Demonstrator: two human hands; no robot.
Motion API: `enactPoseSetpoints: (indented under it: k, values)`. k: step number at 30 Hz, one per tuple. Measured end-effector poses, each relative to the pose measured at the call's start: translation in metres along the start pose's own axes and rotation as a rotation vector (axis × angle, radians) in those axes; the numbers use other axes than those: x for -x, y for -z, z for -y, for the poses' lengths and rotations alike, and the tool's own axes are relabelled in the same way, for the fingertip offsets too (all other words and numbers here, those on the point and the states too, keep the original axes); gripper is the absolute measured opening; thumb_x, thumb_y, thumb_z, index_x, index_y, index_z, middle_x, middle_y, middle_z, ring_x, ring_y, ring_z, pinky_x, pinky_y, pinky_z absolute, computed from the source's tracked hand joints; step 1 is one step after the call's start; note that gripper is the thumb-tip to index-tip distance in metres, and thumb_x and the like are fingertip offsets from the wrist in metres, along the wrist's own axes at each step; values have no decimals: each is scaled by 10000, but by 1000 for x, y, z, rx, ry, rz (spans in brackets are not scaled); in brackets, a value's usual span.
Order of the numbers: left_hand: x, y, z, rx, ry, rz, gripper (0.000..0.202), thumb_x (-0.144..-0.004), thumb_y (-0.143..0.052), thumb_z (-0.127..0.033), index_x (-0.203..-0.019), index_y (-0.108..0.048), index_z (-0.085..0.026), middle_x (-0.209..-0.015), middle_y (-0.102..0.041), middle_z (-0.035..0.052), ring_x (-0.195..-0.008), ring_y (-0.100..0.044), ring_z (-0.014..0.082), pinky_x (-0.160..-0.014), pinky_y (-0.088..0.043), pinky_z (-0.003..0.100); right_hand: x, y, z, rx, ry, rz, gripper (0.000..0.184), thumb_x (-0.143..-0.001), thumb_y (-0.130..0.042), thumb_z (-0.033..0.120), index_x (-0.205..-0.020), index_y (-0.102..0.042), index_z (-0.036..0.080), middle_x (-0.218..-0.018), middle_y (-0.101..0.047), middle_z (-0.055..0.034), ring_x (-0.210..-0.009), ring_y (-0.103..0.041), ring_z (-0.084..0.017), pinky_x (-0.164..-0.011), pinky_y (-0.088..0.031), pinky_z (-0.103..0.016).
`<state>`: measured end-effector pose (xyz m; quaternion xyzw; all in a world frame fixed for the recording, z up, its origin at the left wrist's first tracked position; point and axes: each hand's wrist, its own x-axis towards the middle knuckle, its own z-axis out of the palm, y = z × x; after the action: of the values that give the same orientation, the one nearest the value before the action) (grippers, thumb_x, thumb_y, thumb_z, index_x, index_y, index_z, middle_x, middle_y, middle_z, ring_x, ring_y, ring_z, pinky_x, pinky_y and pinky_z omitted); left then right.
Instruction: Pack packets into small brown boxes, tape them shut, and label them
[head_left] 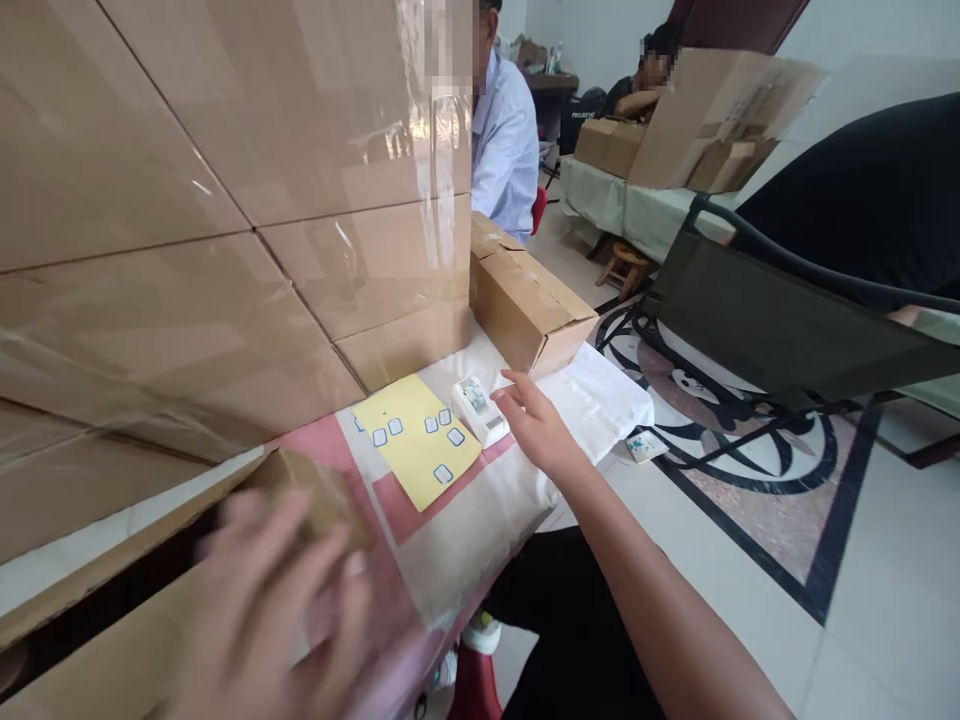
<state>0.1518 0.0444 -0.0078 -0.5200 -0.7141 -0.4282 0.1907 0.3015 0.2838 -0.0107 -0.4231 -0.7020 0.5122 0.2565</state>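
My right hand (536, 425) is beside a small white box-like object (480, 412) with a dark picture on its top. Its forefinger and thumb are stretched out and apart, with nothing visible between them; the other fingers are partly hidden. Left of the white object lies a yellow sheet (415, 450) bearing several small white rounded rectangles outlined in blue. My left hand (277, 610), blurred by motion, is at the lower left with its fingers spread. It hovers in front of an open cardboard box (142, 610); whether it touches the box I cannot tell.
Taped cardboard boxes (225, 300) form a tall wall at the left. Another closed carton (529, 290) stands on the cloth-covered table (450, 560). A small picture card (646, 446) lies on the floor. Other people sit beyond, and a dark folding chair (795, 310) is at the right.
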Motion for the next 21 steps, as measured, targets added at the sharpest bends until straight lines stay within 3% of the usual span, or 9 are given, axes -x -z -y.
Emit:
enactPoseSetpoints:
  k: [1, 2, 4, 6, 8, 10, 13, 18, 21]
  values:
    - [-7, -26, -13, -3, -150, -1, 798, -710, -700, -228, -1431, -526, -522, -1409, -608, -147, -1306, -605, 340, -1059, -569, 564, 1, 1, -10, 18, 36, -1, 545, -948, -527, 352, -1452, -412, 182, -1234, -667, -132, -1078, -645, -250, -934, -529, -463]
    - [-13, -54, -23, -10, -200, 106, 803, -749, -710, -199, -1483, -496, -446, -1465, -582, -81, -1336, -585, 322, -1080, -563, 530, 3, 2, -18, 36, 82, -4, 578, -927, -543, 311, -1466, -361, 211, -1275, -645, -131, -1086, -639, -248, -905, -534, -455]
    - [-26, -110, -28, -61, -169, 375, 693, -827, -712, -321, -1488, -519, -245, -1600, -437, 76, -1472, -403, 400, -1136, -478, 612, 6, 5, -30, 72, 196, -12, 555, -883, -557, 222, -1395, -344, 245, -1309, -611, -128, -1133, -622, -246, -874, -534, -440]
    - [-35, -155, -19, -82, -106, 519, 676, -871, -691, -442, -1479, -514, -207, -1654, -336, 115, -1513, -320, 418, -1163, -413, 643, 9, 10, -35, 99, 318, -42, 424, -861, -539, 147, -1241, -381, 252, -1284, -597, -116, -1201, -592, -239, -894, -524, -434]
    - [-38, -182, -5, -64, -33, 546, 735, -862, -695, -526, -1503, -474, -243, -1673, -306, 97, -1522, -313, 401, -1176, -394, 625, 10, 15, -34, 130, 421, -87, 332, -876, -513, 104, -1140, -387, 261, -1263, -583, -99, -1246, -564, -226, -937, -508, -440]
    - [-36, -193, 5, -34, 6, 535, 769, -850, -700, -563, -1518, -443, -280, -1679, -302, 69, -1523, -322, 370, -1179, -407, 581, 11, 18, -29, 161, 478, -120, 300, -902, -505, 91, -1107, -380, 271, -1287, -567, -94, -1264, -547, -223, -958, -498, -452]
    - [-32, -194, 10, 1, 13, 519, 782, -836, -714, -569, -1516, -441, -297, -1664, -337, 62, -1513, -342, 350, -1156, -444, 527, 13, 20, -20, 224, 516, -151, 279, -924, -529, 101, -1074, -370, 274, -1378, -534, -116, -1243, -550, -240, -906, -504, -447]
    - [-33, -194, 9, 25, 40, 514, 768, -841, -699, -584, -1512, -444, -311, -1647, -367, 58, -1506, -342, 363, -1156, -423, 536, 19, 15, -4, 315, 559, -183, 234, -939, -515, 104, -1026, -382, 277, -1361, -541, -123, -1157, -600, -268, -797, -510, -434]
    - [-34, -195, 11, 38, 32, 527, 748, -867, -669, -559, -1528, -420, -313, -1659, -344, 55, -1512, -328, 362, -1171, -392, 534, 21, 7, 1, 495, 557, -69, 237, -901, -538, 89, -965, -407, 276, -1302, -577, -115, -1146, -584, -308, -847, -518, -509]
